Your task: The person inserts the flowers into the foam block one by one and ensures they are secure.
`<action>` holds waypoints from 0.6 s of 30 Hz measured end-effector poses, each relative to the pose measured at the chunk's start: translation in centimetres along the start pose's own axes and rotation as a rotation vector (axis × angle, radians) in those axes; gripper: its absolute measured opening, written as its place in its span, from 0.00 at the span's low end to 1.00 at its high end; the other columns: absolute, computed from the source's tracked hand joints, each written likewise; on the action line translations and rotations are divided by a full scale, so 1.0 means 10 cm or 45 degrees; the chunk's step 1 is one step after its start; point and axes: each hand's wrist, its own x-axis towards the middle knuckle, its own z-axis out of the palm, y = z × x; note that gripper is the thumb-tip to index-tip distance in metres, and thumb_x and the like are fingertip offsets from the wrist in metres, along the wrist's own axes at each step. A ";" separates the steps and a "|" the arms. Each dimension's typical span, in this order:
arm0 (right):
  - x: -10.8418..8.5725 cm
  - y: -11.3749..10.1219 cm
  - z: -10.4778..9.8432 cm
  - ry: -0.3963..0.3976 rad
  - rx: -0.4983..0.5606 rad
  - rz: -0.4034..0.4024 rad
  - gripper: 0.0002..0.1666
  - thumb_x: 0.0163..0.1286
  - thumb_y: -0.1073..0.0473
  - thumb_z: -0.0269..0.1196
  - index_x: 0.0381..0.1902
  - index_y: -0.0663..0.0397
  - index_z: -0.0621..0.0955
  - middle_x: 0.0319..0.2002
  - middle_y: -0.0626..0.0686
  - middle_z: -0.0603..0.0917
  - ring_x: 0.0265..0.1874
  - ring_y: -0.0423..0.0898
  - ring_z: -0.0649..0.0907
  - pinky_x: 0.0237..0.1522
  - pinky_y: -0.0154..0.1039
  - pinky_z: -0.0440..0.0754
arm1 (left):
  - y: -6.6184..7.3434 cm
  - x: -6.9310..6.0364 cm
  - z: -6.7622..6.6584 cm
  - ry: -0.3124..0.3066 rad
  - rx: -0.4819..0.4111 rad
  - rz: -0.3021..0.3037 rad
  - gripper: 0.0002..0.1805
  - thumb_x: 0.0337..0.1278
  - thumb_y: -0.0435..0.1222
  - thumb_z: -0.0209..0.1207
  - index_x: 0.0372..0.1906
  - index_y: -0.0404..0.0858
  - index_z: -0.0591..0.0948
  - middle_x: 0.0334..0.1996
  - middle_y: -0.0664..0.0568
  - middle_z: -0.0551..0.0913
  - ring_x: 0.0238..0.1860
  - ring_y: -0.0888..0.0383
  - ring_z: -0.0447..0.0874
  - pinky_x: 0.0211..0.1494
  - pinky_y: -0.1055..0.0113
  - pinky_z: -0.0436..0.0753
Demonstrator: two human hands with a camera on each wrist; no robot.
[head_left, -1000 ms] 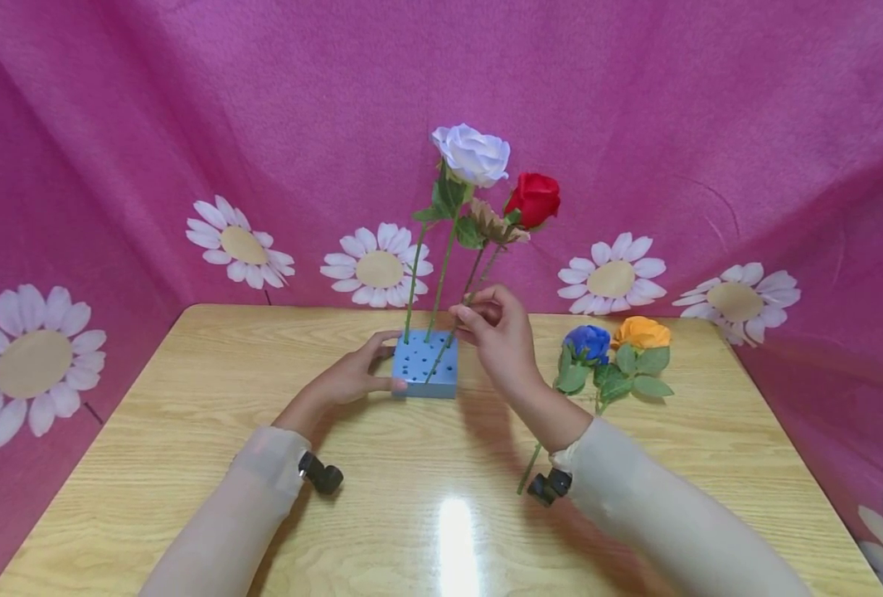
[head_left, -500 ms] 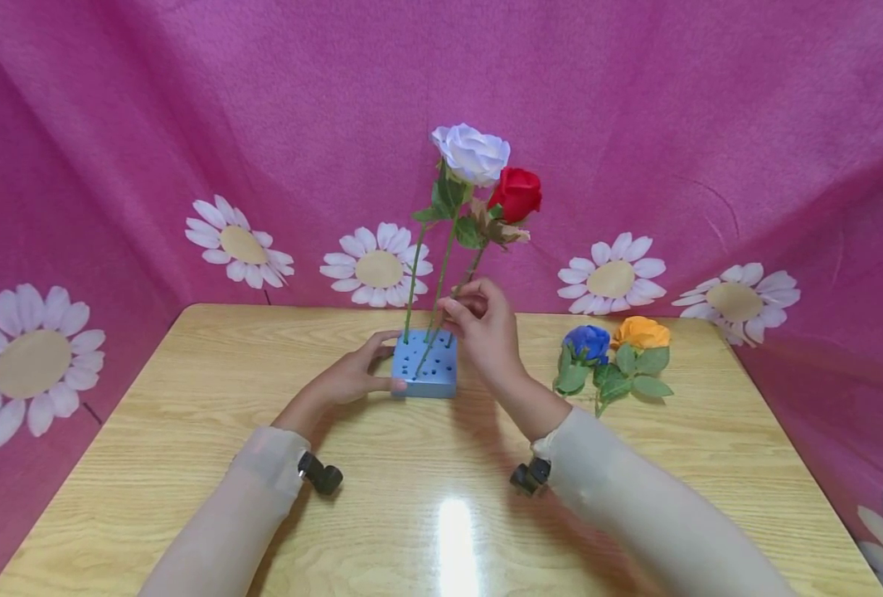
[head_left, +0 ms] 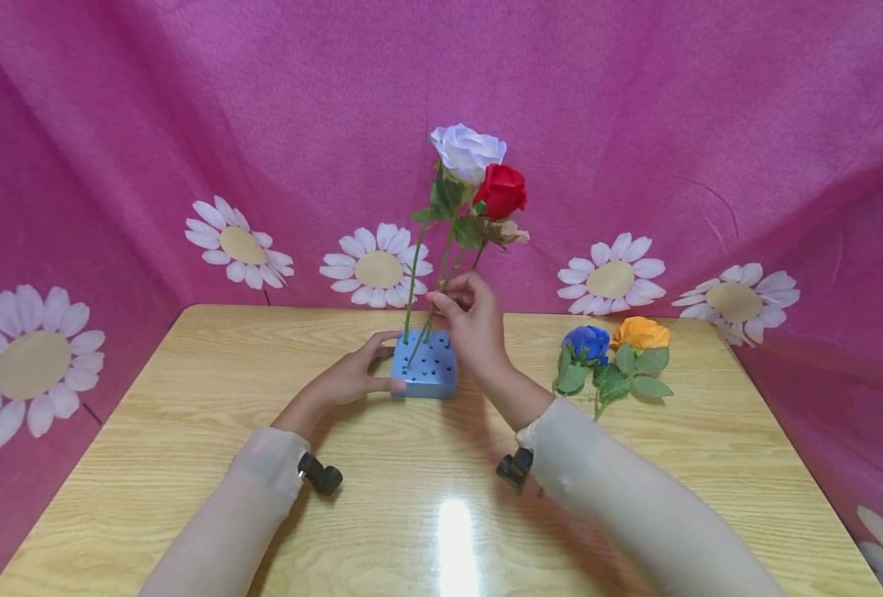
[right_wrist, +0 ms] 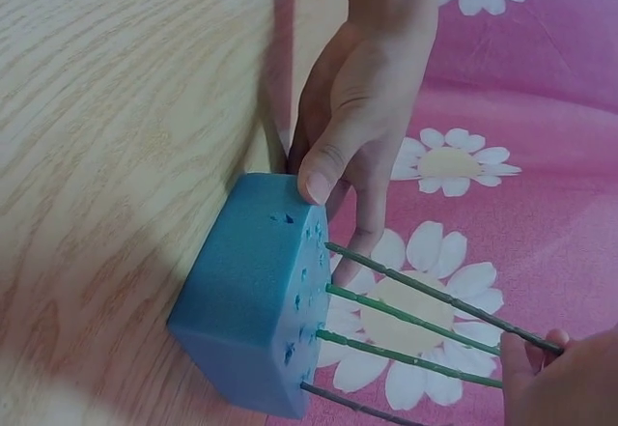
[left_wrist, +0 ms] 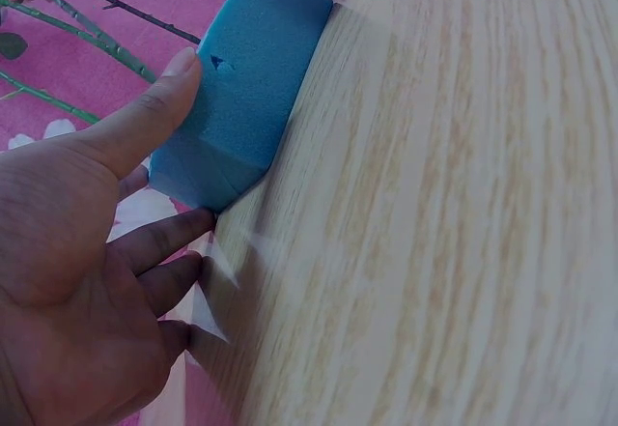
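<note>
A blue block (head_left: 424,386) with small holes in its top stands on the table. My left hand (head_left: 344,377) grips its left side, the thumb (left_wrist: 154,107) on the near face and fingers round behind. With thumb and fingertips, my right hand (head_left: 474,327) pinches the stem of a red rose (head_left: 501,192) above the block. That stem slants down left, its lower end (right_wrist: 334,248) at the holed face; whether it is in a hole I cannot tell. A white rose (head_left: 467,153), a pale brownish flower (head_left: 506,232) and a green stem (head_left: 413,286) also rise from the block.
A blue rose (head_left: 587,342) and an orange rose (head_left: 642,332) with green leaves lie on the wooden table (head_left: 381,514), right of my right hand. Behind the table's back edge hangs a pink cloth (head_left: 635,124) with daisies.
My right hand has moved left with the red rose, whose bloom now overlaps the white one. The stem's lower end has shifted left and back over the block. My left hand has stayed put.
</note>
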 end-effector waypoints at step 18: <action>0.03 0.05 0.09 0.020 -0.014 -0.011 0.06 0.71 0.73 0.64 0.41 0.67 0.76 0.42 0.71 0.86 0.40 0.52 0.88 0.51 0.59 0.86 | -0.03 0.02 0.00 -0.002 0.004 0.039 0.49 0.60 0.46 0.72 0.80 0.54 0.56 0.75 0.37 0.67 0.79 0.43 0.60 0.80 0.40 0.55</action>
